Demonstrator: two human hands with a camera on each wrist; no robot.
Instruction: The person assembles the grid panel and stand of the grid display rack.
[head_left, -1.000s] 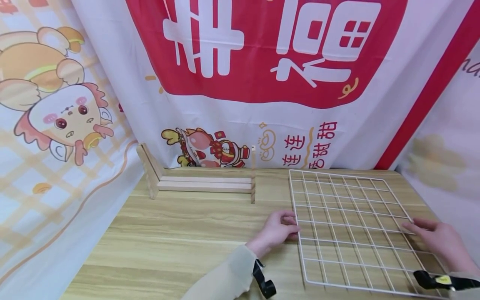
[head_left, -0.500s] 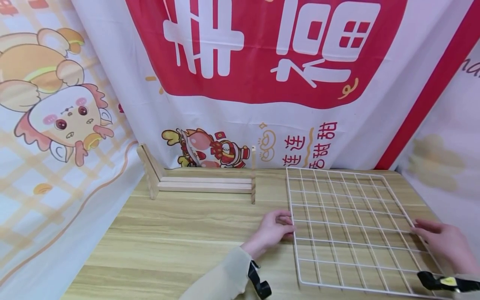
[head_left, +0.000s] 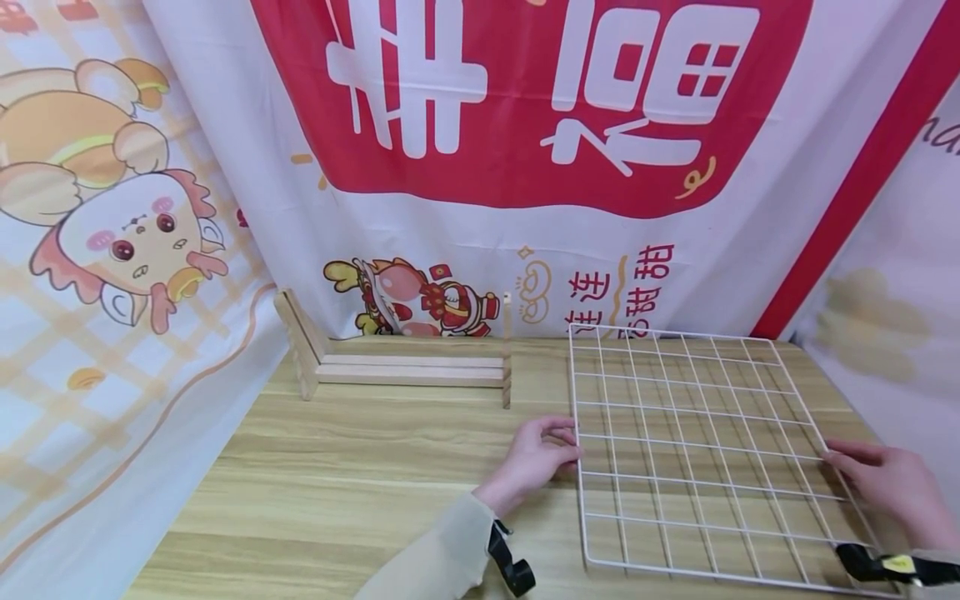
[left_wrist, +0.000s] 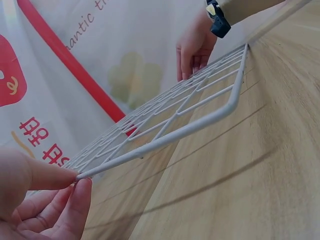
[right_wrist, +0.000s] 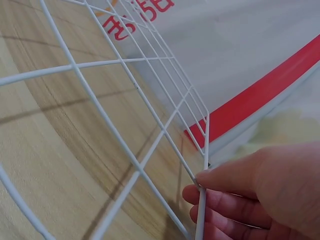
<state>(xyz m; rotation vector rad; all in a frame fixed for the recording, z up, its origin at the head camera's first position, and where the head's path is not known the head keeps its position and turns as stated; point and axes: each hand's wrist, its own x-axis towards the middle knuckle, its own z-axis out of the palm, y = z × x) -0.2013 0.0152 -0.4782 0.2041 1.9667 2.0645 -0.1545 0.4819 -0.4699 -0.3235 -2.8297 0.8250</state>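
A white wire grid panel (head_left: 673,437) is held slightly above the wooden table by both hands. On its left edge, my left hand (head_left: 527,462) pinches the rim wire between thumb and fingers. The left wrist view shows the thumb on top of the wire and shadows of the grid (left_wrist: 172,127) on the tabletop beneath. My right hand (head_left: 892,487) grips the opposite edge, and in the right wrist view the right hand (right_wrist: 250,195) has its thumb on one side of the rim wire and curled fingers on the other.
A wooden stand (head_left: 408,372) with two upright end pieces and a slatted crossbar is at the back left of the table (head_left: 337,500). Printed cloth (head_left: 510,233) hangs right behind the table, with more cloth along the left and right sides.
The grid panel has shifted a little to the left and its far edge has risen against the cloth. The left hand has moved left with it; the right hand sits slightly farther right.
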